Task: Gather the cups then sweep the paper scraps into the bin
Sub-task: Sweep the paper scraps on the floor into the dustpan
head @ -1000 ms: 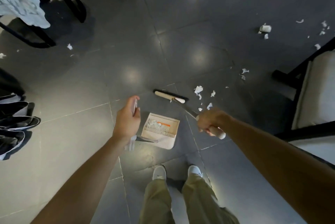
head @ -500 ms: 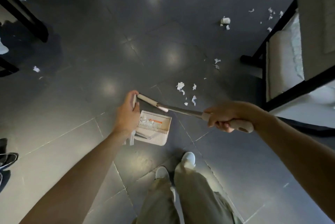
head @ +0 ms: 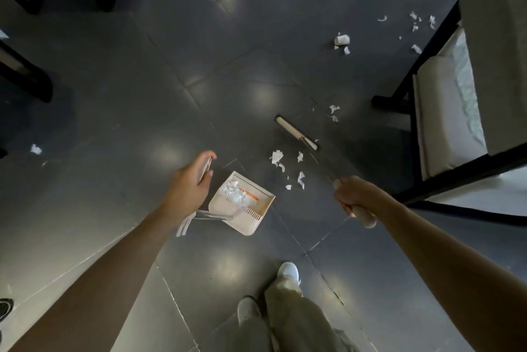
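Several paper scraps (head: 276,157) lie between the head of the broom (head: 296,132) and the dustpan (head: 251,223), just beyond the right hand (head: 355,197), whose fingers curl round the broom's handle. The left hand (head: 194,180) holds the dustpan's upright handle between fingers and thumb (lightly, it seems): a hard sweep could scatter scraps past it.

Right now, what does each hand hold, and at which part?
The left hand holds the dustpan by the upper end of its long handle. The right hand grips the broom by the pale grip at its handle's end.
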A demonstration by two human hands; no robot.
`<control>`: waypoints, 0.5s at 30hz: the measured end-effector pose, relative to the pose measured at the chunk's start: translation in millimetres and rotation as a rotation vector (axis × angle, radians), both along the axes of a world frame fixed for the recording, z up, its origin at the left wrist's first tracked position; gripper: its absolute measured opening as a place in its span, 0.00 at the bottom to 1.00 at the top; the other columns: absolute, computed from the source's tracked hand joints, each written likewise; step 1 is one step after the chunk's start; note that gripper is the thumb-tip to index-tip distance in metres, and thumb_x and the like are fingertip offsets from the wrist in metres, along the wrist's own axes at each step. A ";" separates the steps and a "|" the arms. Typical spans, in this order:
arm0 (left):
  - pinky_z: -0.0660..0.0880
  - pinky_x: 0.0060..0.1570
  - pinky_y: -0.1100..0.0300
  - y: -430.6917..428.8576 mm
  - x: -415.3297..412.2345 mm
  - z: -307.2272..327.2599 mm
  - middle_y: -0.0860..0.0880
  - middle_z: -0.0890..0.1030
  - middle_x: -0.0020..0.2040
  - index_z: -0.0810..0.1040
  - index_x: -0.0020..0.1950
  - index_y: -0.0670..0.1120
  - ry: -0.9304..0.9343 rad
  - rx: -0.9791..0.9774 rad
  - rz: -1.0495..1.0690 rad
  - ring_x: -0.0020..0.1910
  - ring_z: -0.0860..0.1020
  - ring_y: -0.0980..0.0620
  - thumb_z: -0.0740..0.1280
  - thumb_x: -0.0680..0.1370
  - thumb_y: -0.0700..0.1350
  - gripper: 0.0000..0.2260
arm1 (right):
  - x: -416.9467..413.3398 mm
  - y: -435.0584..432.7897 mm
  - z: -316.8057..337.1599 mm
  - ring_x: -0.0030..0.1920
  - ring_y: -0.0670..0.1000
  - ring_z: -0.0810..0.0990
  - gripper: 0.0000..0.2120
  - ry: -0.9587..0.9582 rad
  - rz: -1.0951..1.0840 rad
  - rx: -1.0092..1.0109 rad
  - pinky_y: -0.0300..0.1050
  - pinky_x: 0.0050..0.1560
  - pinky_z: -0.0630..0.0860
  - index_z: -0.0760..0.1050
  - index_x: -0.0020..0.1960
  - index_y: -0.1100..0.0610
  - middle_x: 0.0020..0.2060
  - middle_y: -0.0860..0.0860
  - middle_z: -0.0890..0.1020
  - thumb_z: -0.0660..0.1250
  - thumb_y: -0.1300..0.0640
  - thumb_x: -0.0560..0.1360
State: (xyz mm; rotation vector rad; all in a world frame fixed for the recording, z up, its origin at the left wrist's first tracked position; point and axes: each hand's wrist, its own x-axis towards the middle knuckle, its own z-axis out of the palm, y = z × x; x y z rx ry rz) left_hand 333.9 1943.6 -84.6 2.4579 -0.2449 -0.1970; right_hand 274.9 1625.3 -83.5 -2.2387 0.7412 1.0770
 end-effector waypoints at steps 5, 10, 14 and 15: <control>0.69 0.36 0.57 -2.1 52.7 -8.7 0.48 0.72 0.32 0.69 0.55 0.57 -0.037 0.004 -0.061 0.29 0.69 0.46 0.64 0.77 0.37 0.15 | 21.0 -4.3 -21.5 0.52 0.55 0.81 0.09 0.163 0.087 -0.036 0.43 0.50 0.74 0.81 0.50 0.64 0.54 0.59 0.82 0.64 0.64 0.75; 0.73 0.39 0.53 -15.3 91.6 -13.9 0.43 0.77 0.36 0.68 0.55 0.59 -0.032 -0.002 -0.139 0.34 0.75 0.41 0.64 0.77 0.39 0.16 | 30.5 13.3 -22.5 0.28 0.48 0.74 0.04 0.154 -0.090 0.050 0.37 0.26 0.70 0.72 0.42 0.59 0.34 0.56 0.77 0.62 0.66 0.74; 0.69 0.37 0.57 -23.9 120.6 -12.3 0.44 0.76 0.37 0.71 0.59 0.53 -0.035 -0.004 -0.211 0.35 0.74 0.39 0.63 0.78 0.39 0.12 | 28.7 49.5 5.0 0.31 0.47 0.74 0.10 0.180 -0.127 0.156 0.38 0.29 0.72 0.71 0.56 0.62 0.34 0.54 0.75 0.62 0.66 0.75; 0.66 0.36 0.58 -27.0 126.5 -12.6 0.43 0.76 0.37 0.72 0.60 0.51 -0.019 -0.003 -0.229 0.34 0.73 0.40 0.63 0.78 0.40 0.12 | 26.1 59.4 10.9 0.31 0.47 0.73 0.14 0.191 -0.141 0.207 0.38 0.29 0.72 0.69 0.61 0.62 0.34 0.54 0.75 0.61 0.66 0.75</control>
